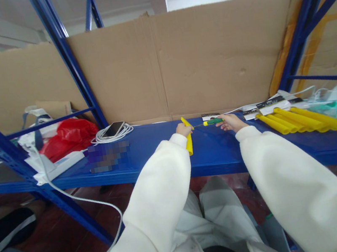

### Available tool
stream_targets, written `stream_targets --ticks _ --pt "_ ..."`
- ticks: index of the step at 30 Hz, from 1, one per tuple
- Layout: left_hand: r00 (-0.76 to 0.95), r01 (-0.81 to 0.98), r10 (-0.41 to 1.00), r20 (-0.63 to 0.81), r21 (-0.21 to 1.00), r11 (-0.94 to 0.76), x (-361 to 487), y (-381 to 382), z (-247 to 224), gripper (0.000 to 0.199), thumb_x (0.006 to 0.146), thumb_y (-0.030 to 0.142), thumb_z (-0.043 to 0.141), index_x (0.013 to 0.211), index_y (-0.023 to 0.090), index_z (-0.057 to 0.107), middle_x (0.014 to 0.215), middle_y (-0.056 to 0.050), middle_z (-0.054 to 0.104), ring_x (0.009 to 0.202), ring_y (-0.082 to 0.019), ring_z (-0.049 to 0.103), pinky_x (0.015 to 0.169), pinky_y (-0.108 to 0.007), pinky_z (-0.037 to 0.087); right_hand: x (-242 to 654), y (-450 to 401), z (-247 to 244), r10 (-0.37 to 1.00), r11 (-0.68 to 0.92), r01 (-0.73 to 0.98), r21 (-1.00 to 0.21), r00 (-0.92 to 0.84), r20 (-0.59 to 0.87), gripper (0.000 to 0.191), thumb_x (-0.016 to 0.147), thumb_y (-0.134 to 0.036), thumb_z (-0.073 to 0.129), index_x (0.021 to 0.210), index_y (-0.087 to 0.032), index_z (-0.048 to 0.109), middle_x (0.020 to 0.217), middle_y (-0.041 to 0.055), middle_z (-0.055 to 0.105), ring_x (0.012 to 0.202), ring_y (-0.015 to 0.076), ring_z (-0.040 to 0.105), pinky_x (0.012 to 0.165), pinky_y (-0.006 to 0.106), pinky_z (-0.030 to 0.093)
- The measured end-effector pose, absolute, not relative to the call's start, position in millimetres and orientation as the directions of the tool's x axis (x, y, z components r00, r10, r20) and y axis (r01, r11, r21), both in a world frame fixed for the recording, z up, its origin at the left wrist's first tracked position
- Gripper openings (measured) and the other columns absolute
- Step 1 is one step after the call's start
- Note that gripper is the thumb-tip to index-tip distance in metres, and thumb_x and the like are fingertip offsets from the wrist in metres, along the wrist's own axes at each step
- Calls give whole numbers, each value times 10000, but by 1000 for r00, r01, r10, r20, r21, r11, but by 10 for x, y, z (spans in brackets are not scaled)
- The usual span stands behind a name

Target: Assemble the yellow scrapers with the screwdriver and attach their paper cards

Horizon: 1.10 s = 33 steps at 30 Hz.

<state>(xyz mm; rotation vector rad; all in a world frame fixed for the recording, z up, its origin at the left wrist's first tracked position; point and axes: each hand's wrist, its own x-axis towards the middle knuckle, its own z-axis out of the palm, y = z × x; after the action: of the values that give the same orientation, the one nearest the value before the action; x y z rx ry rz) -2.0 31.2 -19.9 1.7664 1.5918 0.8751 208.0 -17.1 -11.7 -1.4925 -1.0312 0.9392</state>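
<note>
Over the blue shelf (155, 143), my left hand (183, 130) is closed around a yellow tube (190, 144) that stands roughly upright. My right hand (230, 122) grips a screwdriver with a green and yellow handle (213, 122). Its thin shaft points left to the tube, close to my left fingers; whether the tip touches the tube I cannot tell. Several more yellow tubes (302, 119) lie side by side on the shelf to the right of my right hand.
Black and white cards (272, 105) lie behind the tubes. At left are a phone (114, 129) on a coiled white cable (101, 137), a red bag (70, 135) and a white power strip (65, 163). Cardboard (202, 56) stands behind; a blue post (72, 64) rises at left.
</note>
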Motion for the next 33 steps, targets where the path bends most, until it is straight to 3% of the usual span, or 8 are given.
stream_targets --ticks 4,7,12,16,20,22,25,33 --pt "102 555 990 101 820 -140 12 348 -255 192 786 123 605 895 87 759 884 -104 770 744 -165 717 692 -228 560 2128 -133 -176 940 -128 388 -913 341 13 79 861 -200 606 860 -122 607 453 -14 575 319 63 389 325 172 260" --pt "103 511 988 118 846 -154 28 355 -283 227 782 124 618 967 92 745 888 -100 770 703 -155 713 662 -221 560 2163 -119 -224 940 -85 538 -839 323 112 72 805 -174 650 751 -147 611 428 -39 542 321 60 371 328 173 249" --pt "84 496 989 122 855 -148 22 276 -250 277 769 123 632 1027 96 728 889 -101 767 638 -162 714 587 -214 552 2206 -117 -241 946 -26 622 -783 267 181 106 710 -116 657 639 -175 605 434 -58 535 338 64 389 359 181 285" --pt "68 537 987 143 829 -157 9 176 -190 288 780 145 647 1055 111 725 874 -97 767 646 -173 725 569 -204 544 2264 -107 -223 958 -29 623 -782 241 157 92 681 -120 662 618 -176 627 426 -61 511 358 74 415 368 182 301" --pt "59 559 988 142 815 -151 7 100 -147 299 796 154 646 1082 112 723 869 -97 766 655 -178 734 545 -189 532 2416 -56 -252 925 -41 677 -735 304 227 78 726 -130 647 779 -164 693 586 -3 640 456 120 538 457 219 424" --pt "60 568 988 145 808 -153 6 77 -131 280 794 154 651 1059 109 731 867 -97 766 655 -179 735 539 -183 529 2515 -18 -297 884 -67 767 -638 342 318 199 730 -66 615 871 -161 720 711 45 706 629 160 644 614 244 505" --pt "74 578 986 152 799 -166 2 59 -115 241 798 153 650 1014 102 742 848 -97 764 654 -182 737 534 -180 529 2623 36 -375 870 -125 859 -497 336 362 344 722 0 572 970 -163 746 926 101 750 894 209 699 831 270 517" --pt "98 568 984 150 804 -179 6 71 -133 227 800 140 637 993 91 744 825 -92 760 650 -179 737 533 -175 533 2605 138 -445 946 -121 955 -270 193 259 435 834 -91 541 1237 -163 688 1097 145 724 898 203 708 835 267 521"
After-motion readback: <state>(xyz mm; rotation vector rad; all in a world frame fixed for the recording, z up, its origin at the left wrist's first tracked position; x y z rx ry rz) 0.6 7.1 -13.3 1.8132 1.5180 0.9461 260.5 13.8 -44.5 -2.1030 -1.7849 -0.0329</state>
